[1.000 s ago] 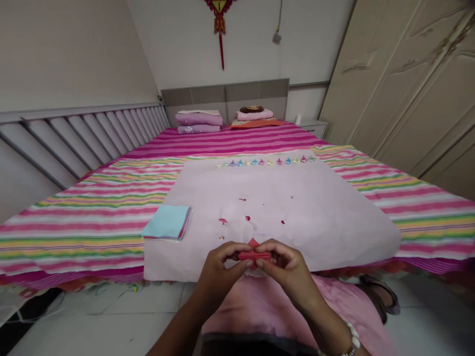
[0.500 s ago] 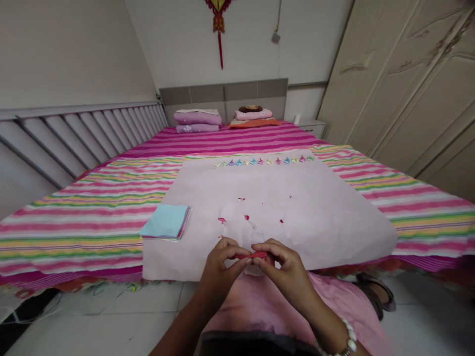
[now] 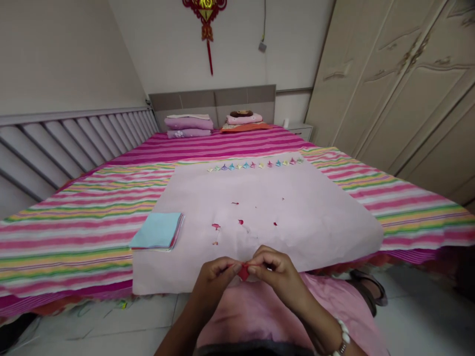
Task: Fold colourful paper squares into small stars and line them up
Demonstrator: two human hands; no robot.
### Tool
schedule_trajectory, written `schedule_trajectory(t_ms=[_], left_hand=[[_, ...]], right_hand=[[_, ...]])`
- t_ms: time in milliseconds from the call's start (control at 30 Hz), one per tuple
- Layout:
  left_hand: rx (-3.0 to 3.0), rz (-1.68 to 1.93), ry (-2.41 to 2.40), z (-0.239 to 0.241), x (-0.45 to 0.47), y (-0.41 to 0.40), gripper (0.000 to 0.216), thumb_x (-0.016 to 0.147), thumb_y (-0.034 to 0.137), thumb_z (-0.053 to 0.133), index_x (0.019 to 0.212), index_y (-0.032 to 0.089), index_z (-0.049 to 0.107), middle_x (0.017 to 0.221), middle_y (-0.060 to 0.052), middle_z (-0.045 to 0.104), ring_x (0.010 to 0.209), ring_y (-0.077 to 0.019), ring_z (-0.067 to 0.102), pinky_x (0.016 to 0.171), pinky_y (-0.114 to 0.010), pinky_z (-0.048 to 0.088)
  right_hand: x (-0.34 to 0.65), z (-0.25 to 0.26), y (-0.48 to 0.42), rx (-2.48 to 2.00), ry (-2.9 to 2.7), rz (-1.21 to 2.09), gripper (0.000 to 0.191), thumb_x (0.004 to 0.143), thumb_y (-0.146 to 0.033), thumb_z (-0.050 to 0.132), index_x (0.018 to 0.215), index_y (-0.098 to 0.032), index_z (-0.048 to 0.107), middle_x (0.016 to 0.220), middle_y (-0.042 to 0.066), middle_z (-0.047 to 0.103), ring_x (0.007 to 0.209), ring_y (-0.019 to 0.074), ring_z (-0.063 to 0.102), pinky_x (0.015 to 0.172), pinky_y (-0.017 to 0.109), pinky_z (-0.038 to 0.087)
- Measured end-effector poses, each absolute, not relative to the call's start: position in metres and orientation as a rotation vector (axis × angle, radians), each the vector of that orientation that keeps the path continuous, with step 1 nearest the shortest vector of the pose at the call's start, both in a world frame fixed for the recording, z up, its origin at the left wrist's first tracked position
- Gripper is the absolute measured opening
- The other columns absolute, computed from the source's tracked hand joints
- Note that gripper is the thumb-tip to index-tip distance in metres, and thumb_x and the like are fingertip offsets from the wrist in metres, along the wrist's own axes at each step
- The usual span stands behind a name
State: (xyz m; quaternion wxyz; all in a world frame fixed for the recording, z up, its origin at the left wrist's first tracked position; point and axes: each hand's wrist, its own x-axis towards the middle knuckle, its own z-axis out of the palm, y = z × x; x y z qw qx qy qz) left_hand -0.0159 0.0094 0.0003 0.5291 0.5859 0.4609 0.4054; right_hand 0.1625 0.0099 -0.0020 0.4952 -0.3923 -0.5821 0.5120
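Between my two hands is a small piece of folded red paper [image 3: 243,273], held just above the near edge of the pale sheet [image 3: 297,198]. My left hand [image 3: 218,277] pinches its left side between thumb and fingers. On the other side, my right hand [image 3: 272,269] pinches it the same way. A red point of the paper hangs down between the thumbs; the fingers cover the rest. Beyond the hands lie small red scraps [image 3: 215,226]. To the left sits a stack of square paper [image 3: 158,230], light blue on top.
A row of small folded paper pieces [image 3: 253,165] in several colours lines the far edge of the sheet. Striped bedding [image 3: 89,207] surrounds it. Folded bedding [image 3: 189,124] is piled by the headboard [image 3: 193,101]. A wardrobe [image 3: 401,89] stands at the right.
The red paper has turned from a flat, sideways strip to showing a downward point between my thumbs. My hands have drawn closer together. The view has shifted slightly.
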Motion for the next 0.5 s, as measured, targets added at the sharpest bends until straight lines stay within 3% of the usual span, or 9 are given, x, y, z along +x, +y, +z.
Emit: schedule_trajectory(t_ms=[200,333,500], left_hand=[[1.081,1.083,1.077,-0.008,-0.001,0.008,0.023,0.066,0.032,0.077,0.084,0.017,0.074,0.080,-0.005,0.074,0.081,-0.0201,0.064,0.076,-0.030,0.050],[1.053,1.088,1.076,-0.013,0.006,0.005,0.021,0.073,0.035,0.070,0.081,0.016,0.074,0.072,-0.003,0.069,0.073,-0.0167,0.062,0.068,-0.027,0.050],[1.096,1.038,1.045,-0.013,0.001,0.006,0.017,0.078,0.033,0.066,0.079,0.016,0.071,0.068,-0.001,0.065,0.067,-0.0128,0.059,0.067,-0.025,0.048]], right_hand=[[0.161,-0.008,0.012,-0.979,-1.211,1.255,0.011,0.071,-0.030,0.075,0.067,-0.020,0.074,0.067,0.001,0.058,0.065,0.0154,0.053,0.061,0.028,0.040],[0.161,-0.005,0.010,-0.919,-1.165,1.314,0.013,0.071,-0.032,0.075,0.068,-0.020,0.072,0.071,0.002,0.061,0.068,0.0166,0.056,0.065,0.029,0.042],[0.162,-0.003,0.010,-0.908,-1.163,1.378,0.022,0.078,-0.039,0.067,0.068,-0.018,0.068,0.067,0.000,0.057,0.061,0.0132,0.046,0.059,0.026,0.036]])
